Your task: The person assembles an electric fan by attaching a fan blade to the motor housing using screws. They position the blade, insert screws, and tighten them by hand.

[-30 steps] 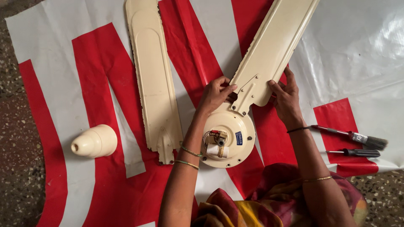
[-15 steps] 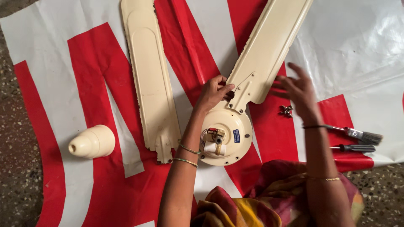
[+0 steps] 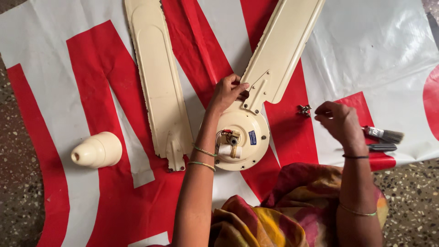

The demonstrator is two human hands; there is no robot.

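Soft, even daylight fills the scene, bright enough that the reds and creams read cleanly and shadows stay faint, only a thin dark edge beneath the left hand (image 3: 227,91) and along the fan blade (image 3: 283,43). The glossy plastic sheet (image 3: 379,50) throws pale, crinkled glare toward its upper right corner. Focus is sharp nearly everywhere; the right hand (image 3: 340,121) is slightly smeared by motion, and the sheet's edges bow a little.

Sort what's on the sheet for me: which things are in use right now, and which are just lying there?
In use:
- fan motor
- attached blade, its root under the left hand
- screws, just beside the right hand

Lying about:
- loose blade
- cone cover
- paintbrush
- screwdriver
- red and white sheet
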